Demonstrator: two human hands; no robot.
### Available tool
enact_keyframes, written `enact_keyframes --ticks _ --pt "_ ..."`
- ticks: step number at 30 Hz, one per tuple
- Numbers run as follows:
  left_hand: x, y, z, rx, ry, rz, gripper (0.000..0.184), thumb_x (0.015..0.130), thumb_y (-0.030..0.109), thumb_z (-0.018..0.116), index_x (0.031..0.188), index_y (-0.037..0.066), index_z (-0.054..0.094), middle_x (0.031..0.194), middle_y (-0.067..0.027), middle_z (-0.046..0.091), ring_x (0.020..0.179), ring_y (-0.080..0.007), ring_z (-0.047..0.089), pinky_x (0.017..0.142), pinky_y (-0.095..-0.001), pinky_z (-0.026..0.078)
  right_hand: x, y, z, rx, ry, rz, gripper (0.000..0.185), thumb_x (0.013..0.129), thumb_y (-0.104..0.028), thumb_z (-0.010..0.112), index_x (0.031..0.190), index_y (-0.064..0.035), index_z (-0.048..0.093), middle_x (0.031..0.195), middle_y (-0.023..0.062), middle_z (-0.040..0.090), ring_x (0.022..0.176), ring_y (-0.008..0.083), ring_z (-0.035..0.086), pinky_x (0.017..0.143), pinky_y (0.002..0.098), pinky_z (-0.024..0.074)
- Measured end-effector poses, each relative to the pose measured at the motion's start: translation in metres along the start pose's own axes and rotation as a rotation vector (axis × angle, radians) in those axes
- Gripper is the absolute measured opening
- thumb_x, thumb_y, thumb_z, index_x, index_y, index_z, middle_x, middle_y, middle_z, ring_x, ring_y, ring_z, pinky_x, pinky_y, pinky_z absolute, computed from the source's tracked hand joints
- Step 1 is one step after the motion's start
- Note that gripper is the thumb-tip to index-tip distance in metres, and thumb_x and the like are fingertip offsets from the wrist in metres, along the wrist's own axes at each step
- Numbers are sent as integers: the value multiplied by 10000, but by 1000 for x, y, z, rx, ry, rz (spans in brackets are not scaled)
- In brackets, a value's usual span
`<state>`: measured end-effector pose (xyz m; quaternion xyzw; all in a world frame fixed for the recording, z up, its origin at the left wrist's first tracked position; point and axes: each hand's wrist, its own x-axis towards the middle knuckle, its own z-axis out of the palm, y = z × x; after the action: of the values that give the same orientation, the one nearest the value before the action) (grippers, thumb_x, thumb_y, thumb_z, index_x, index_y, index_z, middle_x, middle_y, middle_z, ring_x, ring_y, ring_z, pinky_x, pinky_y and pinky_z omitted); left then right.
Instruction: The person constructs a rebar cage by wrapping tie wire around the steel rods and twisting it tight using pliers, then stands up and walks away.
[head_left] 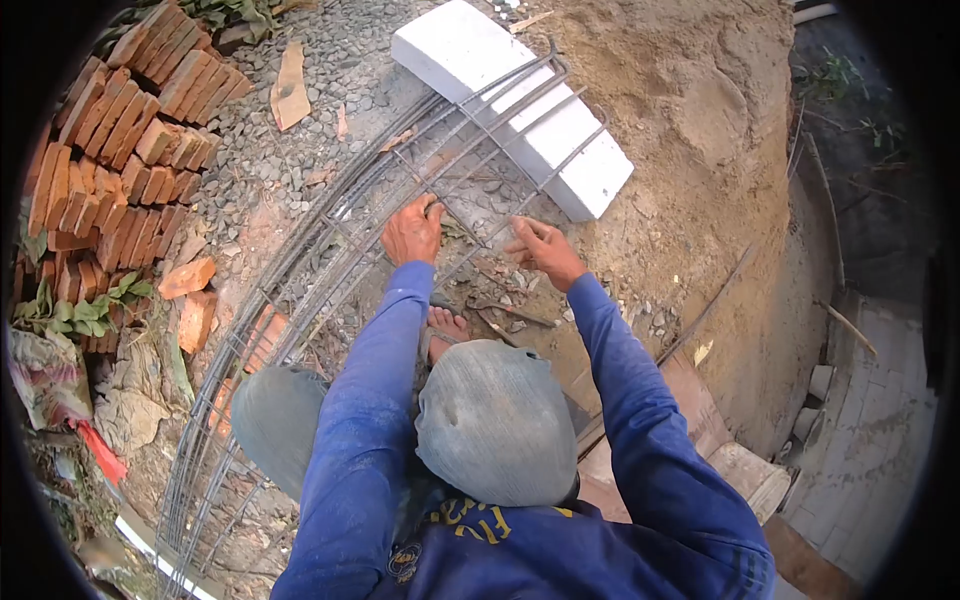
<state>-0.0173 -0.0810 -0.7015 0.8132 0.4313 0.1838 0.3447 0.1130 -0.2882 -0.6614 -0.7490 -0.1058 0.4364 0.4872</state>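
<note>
A long cage of steel reinforcing bars (300, 262) with thin cross ties runs from the lower left to the top middle. Its far end rests on a white block (590, 175). My left hand (410, 232) is closed around a bar of the cage, at a crosspiece. To its right, my right hand (545, 250) has its fingers pinched together beside the end of a cross tie. Whatever lies between those fingertips is too small to make out. Below the hands, a dark tool with two long handles (512, 313) lies on the ground by my foot.
Stacked red bricks (110, 150) stand at the left, with two loose bricks (190, 290) nearby. Grey gravel (300, 160) covers the upper left ground. A sand pile (690, 100) rises at the upper right. Sacks and a red scrap (98, 450) lie at the lower left.
</note>
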Motion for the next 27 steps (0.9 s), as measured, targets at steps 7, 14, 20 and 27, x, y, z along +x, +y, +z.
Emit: enact_keyframes --ticks 7,14,20,27 --pt "2 -4 -5 -15 -91 19 294 865 357 700 1083 170 760 984 -149 738 921 -338 704 818 -435 539 -70 138 -23 -957 93 -56 678 785 -442 782 1328 -106 552 1165 135 639 973 320 638 845 473 503" --pt "8 -6 -4 4 -138 -14 348 863 402 682 1120 179 754 1057 -131 735 942 -328 700 843 -417 529 -84 148 36 -1402 60 -80 843 654 -406 860 1346 -113 477 1141 131 598 1082 339 604 907 529 444" --pt "7 3 -13 -13 -154 -82 326 870 393 679 1110 186 759 1048 -130 734 954 -326 694 851 -423 528 -82 118 15 -1194 -160 -38 712 819 -480 647 1385 -79 487 1246 220 604 1152 421 588 973 503 443" --pt "5 1 -14 -35 -189 -118 309 881 408 679 1107 213 762 1066 -110 735 990 -313 687 877 -426 522 -83 116 -13 -406 -375 412 630 914 -456 594 1427 -107 481 1124 144 627 917 291 606 795 384 478"
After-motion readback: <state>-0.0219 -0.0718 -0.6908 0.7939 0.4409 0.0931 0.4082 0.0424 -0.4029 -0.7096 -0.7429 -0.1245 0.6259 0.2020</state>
